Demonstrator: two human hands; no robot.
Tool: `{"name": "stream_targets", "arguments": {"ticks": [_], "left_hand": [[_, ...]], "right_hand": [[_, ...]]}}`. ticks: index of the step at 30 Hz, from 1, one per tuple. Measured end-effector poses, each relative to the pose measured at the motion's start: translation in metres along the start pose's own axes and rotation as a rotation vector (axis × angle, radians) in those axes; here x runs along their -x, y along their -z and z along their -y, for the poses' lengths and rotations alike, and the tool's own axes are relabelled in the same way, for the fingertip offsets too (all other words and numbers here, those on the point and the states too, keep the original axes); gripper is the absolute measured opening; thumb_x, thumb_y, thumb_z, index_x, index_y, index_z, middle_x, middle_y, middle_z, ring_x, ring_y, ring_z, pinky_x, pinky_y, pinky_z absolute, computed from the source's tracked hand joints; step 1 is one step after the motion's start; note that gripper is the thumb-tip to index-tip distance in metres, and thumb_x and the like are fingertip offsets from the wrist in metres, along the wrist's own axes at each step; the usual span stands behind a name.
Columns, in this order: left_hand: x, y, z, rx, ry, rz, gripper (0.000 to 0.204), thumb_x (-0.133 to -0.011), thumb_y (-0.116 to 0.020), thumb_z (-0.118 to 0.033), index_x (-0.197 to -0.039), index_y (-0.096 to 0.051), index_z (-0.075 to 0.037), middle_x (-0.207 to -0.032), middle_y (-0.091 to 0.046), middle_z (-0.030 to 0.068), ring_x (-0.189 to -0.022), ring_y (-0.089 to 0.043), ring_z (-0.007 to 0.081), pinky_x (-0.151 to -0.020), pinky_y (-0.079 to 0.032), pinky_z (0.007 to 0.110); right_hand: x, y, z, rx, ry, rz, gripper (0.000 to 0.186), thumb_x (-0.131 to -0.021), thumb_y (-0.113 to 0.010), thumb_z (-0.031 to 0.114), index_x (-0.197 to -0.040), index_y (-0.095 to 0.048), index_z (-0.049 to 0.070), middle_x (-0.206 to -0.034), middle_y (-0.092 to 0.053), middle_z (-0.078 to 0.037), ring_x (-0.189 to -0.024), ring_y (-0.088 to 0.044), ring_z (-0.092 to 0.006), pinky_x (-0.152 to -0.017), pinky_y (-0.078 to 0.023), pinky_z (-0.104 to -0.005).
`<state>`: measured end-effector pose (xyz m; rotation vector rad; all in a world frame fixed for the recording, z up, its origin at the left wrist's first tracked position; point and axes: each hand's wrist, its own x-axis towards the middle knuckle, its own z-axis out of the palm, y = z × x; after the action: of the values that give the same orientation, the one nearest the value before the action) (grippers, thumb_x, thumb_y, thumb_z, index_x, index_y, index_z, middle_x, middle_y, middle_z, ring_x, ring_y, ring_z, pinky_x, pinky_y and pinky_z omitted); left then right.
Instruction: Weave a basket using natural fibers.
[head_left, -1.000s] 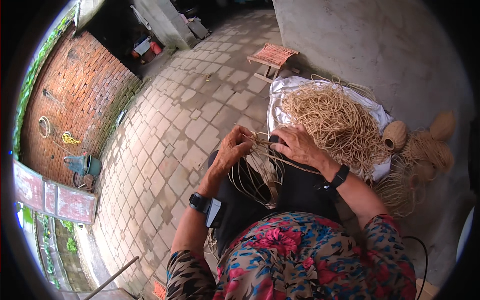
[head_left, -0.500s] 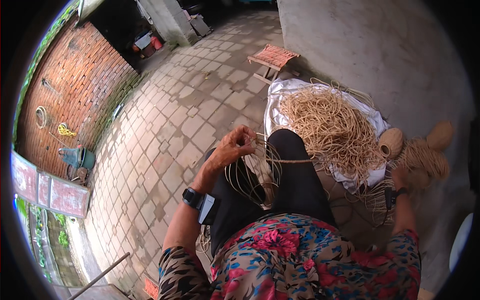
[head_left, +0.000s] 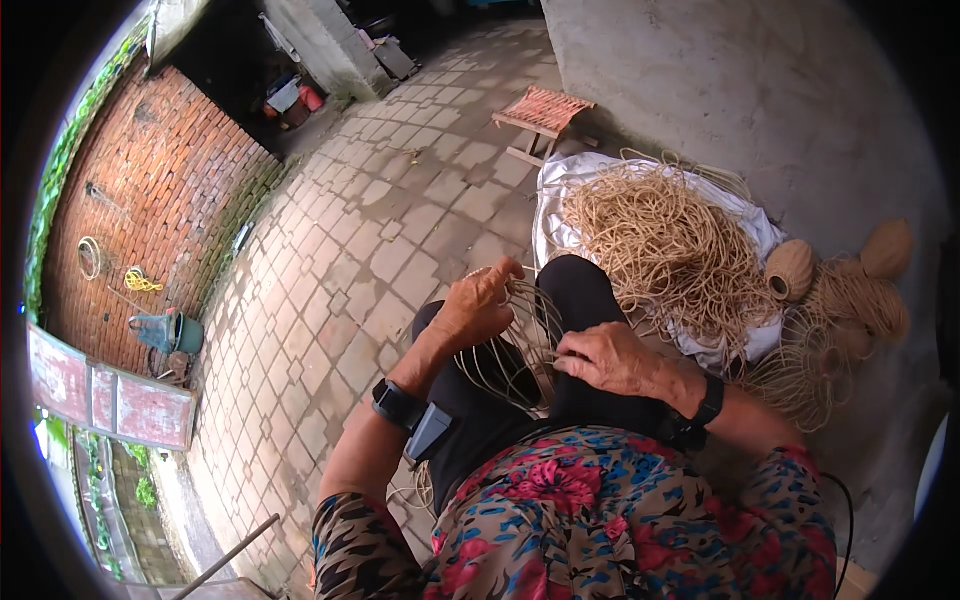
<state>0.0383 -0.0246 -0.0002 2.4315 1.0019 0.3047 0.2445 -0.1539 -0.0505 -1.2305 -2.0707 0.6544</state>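
Note:
Between my knees stands a frame of thin wire hoops [head_left: 497, 372], open like a small cage. My left hand [head_left: 480, 308] is closed around its top rim, thumb and fingers pinched together. On the frame's right side, above my right thigh, is my right hand [head_left: 612, 358]. Its fingers are bent and drawn together at the wires; whatever lies between the fingertips is too small to tell. To the right, a big tangled heap of tan cord [head_left: 670, 250] rests on a white sheet [head_left: 552, 215].
Tan woven pots [head_left: 790, 270] and coiled cord [head_left: 860, 305] lie beside the heap, with more wire frames [head_left: 800, 385] nearer me. A low folding stool [head_left: 545, 112] stands ahead near a grey wall [head_left: 720, 90]. At left are a brick wall [head_left: 150, 210] and a bucket [head_left: 185, 333].
My right hand has come from the coiled cord at far right to the wire frame's right side. The cord that stretched rightward from the frame no longer shows. My left hand stays on the rim.

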Motion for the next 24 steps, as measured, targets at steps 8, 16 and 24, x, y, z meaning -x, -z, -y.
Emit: {"name": "stream_targets", "arguments": {"ticks": [8,16,24], "left_hand": [[0.010,-0.021,-0.004,-0.218,-0.035,0.086,0.038,-0.075,-0.051,0.005,-0.110,-0.047,-0.009,-0.081,-0.061,0.0150,-0.083,-0.063,0.0379,-0.072,-0.048,0.049],[0.010,-0.023,0.024,0.263,0.079,-0.089,0.046,-0.070,-0.060,0.000,-0.112,-0.045,-0.014,-0.090,-0.066,0.0101,-0.090,-0.065,0.0326,-0.074,-0.050,0.044],[0.017,0.000,0.005,0.839,0.328,-0.049,0.052,-0.076,-0.059,-0.003,-0.124,-0.040,-0.007,-0.119,-0.051,0.0119,-0.096,-0.060,0.0200,-0.080,-0.049,0.029]], "right_hand": [[-0.025,-0.025,0.004,0.146,0.109,-0.104,0.017,-0.080,-0.064,0.020,-0.069,-0.061,0.008,-0.061,-0.062,-0.013,-0.060,-0.064,-0.0325,-0.058,-0.051,-0.0417],[-0.051,-0.040,0.000,0.149,0.287,-0.237,0.014,-0.077,-0.067,0.020,-0.075,-0.060,0.008,-0.064,-0.062,-0.009,-0.064,-0.066,-0.0271,-0.059,-0.052,-0.0379],[-0.056,-0.020,-0.001,-0.191,-0.039,-0.388,0.009,-0.080,-0.066,0.010,-0.080,-0.058,0.006,-0.070,-0.061,-0.009,-0.064,-0.064,-0.0292,-0.059,-0.049,-0.0364]]}}
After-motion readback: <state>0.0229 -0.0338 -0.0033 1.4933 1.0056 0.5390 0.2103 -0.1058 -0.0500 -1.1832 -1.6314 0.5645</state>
